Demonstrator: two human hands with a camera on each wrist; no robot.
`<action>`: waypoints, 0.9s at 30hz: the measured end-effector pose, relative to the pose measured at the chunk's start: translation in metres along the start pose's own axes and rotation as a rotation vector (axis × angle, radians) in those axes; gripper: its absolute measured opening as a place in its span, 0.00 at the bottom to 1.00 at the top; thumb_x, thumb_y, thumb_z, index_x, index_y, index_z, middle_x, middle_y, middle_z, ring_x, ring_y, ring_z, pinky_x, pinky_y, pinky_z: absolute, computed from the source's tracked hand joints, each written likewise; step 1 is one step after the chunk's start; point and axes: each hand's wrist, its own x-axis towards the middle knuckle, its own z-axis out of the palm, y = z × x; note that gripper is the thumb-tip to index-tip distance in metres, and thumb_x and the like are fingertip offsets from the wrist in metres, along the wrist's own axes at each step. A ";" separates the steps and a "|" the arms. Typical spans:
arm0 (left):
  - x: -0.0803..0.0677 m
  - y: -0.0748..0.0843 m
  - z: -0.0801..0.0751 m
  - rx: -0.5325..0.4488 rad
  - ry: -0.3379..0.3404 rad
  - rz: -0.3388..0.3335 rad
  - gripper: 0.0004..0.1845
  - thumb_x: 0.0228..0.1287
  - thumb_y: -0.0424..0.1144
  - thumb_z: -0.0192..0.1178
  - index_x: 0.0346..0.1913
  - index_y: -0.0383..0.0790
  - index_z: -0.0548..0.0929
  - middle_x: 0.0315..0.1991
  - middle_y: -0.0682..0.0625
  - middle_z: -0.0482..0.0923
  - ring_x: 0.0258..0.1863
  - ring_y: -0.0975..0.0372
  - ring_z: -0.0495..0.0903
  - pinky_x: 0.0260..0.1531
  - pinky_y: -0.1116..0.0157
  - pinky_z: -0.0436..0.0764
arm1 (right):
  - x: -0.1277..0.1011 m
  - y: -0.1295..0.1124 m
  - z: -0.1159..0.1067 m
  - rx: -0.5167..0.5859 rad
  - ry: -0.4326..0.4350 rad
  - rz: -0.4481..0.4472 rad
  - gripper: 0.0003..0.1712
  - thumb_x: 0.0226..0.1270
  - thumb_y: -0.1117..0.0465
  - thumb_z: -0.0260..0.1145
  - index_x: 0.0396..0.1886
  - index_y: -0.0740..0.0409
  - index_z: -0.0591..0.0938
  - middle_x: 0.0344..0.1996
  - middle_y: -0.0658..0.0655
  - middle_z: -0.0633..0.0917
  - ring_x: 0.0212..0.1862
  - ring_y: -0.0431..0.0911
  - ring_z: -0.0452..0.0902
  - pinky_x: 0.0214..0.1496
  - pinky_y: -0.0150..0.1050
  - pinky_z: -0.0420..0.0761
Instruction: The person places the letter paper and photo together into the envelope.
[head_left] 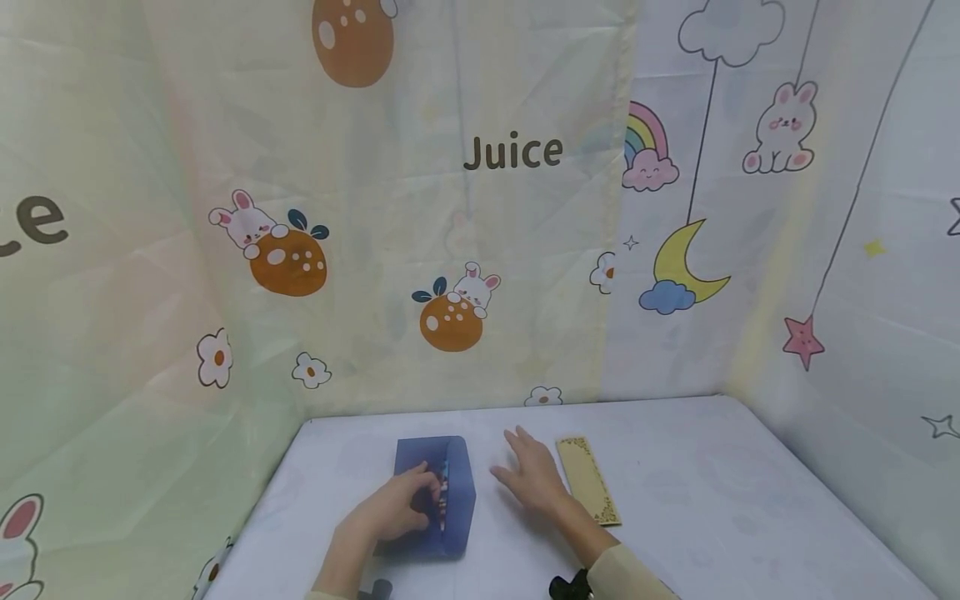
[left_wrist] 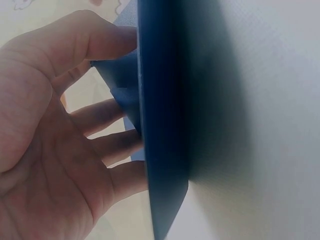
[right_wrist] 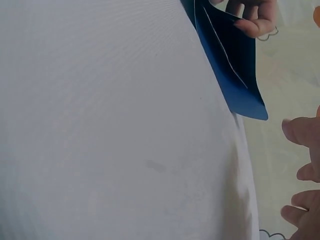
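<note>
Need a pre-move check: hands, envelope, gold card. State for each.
1. Left hand gripping envelope: ok, thumb and fingers on its edge.
2. Envelope mouth open: ok, a gap shows in the right wrist view.
3. Right hand free: ok, empty, fingers spread.
4. Gold card in hand: not ok, lies on the table.
5. Envelope contents identified: cannot tell, only a patterned strip shows in the mouth.

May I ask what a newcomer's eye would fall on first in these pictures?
Probably the blue envelope at the left of the white table, gripped by the left hand. Next, perhaps the gold card to its right, past the right hand. Behind, the cloth backdrop shows bunnies and "Juice".
</note>
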 end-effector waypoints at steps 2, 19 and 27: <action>0.000 -0.001 0.000 0.000 0.000 0.002 0.19 0.48 0.29 0.70 0.37 0.55 0.76 0.76 0.29 0.65 0.75 0.32 0.63 0.72 0.30 0.62 | 0.000 0.001 -0.001 -0.051 0.013 -0.004 0.40 0.69 0.47 0.70 0.75 0.60 0.71 0.78 0.70 0.66 0.77 0.68 0.63 0.79 0.69 0.59; 0.000 0.000 0.002 -0.014 -0.004 -0.018 0.19 0.49 0.29 0.70 0.38 0.55 0.77 0.76 0.30 0.65 0.76 0.31 0.63 0.72 0.30 0.61 | -0.002 0.018 -0.008 -0.176 0.043 0.033 0.42 0.69 0.42 0.67 0.76 0.59 0.71 0.79 0.70 0.64 0.79 0.66 0.59 0.81 0.73 0.47; 0.000 -0.001 0.002 -0.007 0.000 -0.018 0.19 0.49 0.30 0.70 0.38 0.55 0.77 0.76 0.30 0.65 0.76 0.32 0.63 0.72 0.30 0.62 | 0.004 0.037 -0.007 -0.174 0.084 0.036 0.43 0.68 0.40 0.68 0.76 0.57 0.72 0.79 0.70 0.64 0.79 0.67 0.60 0.80 0.75 0.46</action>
